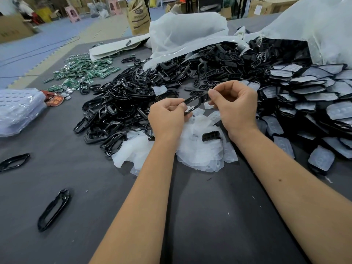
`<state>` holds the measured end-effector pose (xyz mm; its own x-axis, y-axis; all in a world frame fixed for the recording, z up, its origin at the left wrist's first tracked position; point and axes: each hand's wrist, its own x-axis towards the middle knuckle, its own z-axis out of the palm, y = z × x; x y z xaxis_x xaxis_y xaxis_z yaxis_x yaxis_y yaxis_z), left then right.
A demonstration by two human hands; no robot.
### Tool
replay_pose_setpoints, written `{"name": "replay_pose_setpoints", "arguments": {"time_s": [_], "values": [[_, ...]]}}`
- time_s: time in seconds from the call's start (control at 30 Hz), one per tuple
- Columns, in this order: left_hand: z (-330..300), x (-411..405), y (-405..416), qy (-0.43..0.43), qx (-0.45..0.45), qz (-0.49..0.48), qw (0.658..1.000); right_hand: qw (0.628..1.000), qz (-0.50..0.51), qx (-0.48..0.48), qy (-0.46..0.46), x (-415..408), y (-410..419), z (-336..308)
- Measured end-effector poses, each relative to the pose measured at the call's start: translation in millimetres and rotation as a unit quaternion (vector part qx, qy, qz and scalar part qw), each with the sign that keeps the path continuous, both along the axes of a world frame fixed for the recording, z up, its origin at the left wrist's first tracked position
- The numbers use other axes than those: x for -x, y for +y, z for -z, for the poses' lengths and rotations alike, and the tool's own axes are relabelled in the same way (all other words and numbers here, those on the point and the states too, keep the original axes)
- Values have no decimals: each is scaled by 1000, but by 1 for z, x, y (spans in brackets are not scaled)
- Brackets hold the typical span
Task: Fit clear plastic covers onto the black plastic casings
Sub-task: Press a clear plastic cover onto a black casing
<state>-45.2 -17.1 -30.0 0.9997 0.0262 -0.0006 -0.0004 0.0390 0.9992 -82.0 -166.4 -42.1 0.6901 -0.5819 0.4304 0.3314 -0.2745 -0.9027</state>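
Above the worktop's middle, the left hand [167,116] and right hand [235,103] each pinch one black casing [195,101]; whether its clear cover is seated is unclear. Covered casings [312,96] crowd the right edge, while a large bare heap [122,103] remains.

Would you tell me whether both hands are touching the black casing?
Touching: the head view shows the left hand and the right hand each pinching an end of the black casing.

green circuit boards [85,70] heaped far left | brown sack [138,16] on floor | pink stool [72,13] behind
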Motion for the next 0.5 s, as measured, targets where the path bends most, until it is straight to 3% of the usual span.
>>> {"name": "replay_pose_setpoints", "arguments": {"time_s": [0.13,0.5], "values": [[2,3,-1,-13,-15,-4,1000,1000,24,-3,-10,0,-1,1],[6,-2,1,-10,18,65,998,995,-40,81,44,2,7,0]]}}
